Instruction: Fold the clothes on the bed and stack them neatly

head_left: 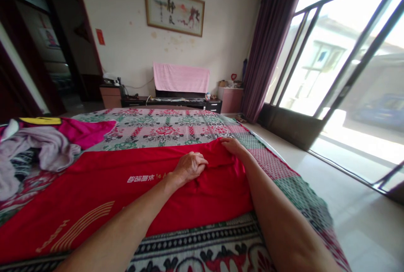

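A large red cloth [176,204] lies spread over the patterned bedspread, printed with white characters, gold curved stripes and the lettering "Happy". I cannot make out what kind of article it is. On its middle right part rests my left hand [191,166], its fingers curled together over gathered fabric. My right hand [232,145] is at the far right corner, closed on the cloth's edge with the fingertips partly hidden. Small creases run through the fabric between and below both hands.
The patterned bedspread [164,131] covers the bed. Rumpled laundry lies at the left: a grey-purple piece [47,148] and a magenta one [90,133]. Beyond the bed, a pink towel [181,77] drapes over a screen on a low cabinet [213,106]. Glass doors [341,61] stand at right.
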{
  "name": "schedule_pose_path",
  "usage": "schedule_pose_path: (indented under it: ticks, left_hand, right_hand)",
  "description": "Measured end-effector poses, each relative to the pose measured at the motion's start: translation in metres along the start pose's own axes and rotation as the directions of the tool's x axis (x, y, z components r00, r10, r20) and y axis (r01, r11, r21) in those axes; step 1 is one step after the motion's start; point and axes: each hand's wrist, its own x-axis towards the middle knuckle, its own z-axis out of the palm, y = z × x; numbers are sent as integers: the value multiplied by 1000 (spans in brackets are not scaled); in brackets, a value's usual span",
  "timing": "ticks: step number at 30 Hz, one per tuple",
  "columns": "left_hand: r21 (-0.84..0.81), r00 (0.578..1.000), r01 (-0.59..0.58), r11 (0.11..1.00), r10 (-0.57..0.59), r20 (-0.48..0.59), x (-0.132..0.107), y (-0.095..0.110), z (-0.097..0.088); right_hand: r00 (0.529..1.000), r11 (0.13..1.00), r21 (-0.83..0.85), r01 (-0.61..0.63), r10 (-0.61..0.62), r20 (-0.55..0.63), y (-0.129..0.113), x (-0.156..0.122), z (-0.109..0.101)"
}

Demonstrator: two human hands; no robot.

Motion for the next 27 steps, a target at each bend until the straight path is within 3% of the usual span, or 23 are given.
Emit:
schedule_pose_path:
  ticks: [6, 9, 14, 18, 23, 27]
  left_hand:
    - [-138, 992, -37, 990, 20, -121, 0, -2, -7]
    - [-134, 988, 41, 990, -60, -144, 1, 0, -13]
    - [-109, 977, 168, 980, -180, -111, -1, 2, -20]
    - [-121, 961, 232, 965, -247, -127, -3, 1, -23]
    - [-47, 968, 246, 968, -247, -38, -6, -1, -26]
    - [61, 939, 329, 942, -320, -128, -5, -7, -33]
  right_hand:
    - [983, 997, 42, -59, 65, -169, 0, -3, -1]
    - [969, 994, 57, -92, 103, -226, 0, -3, -1]
    - [968, 985, -107, -135, 109, -226, -1, -4, -4]
    - [970, 978, -142, -151, 119, -213, -8, -10, -11]
    - [981, 932, -320, -170, 128, -149, -20, -17, -20]
    - [973, 874, -448, -188, 102, -209, -25, -16, -19]
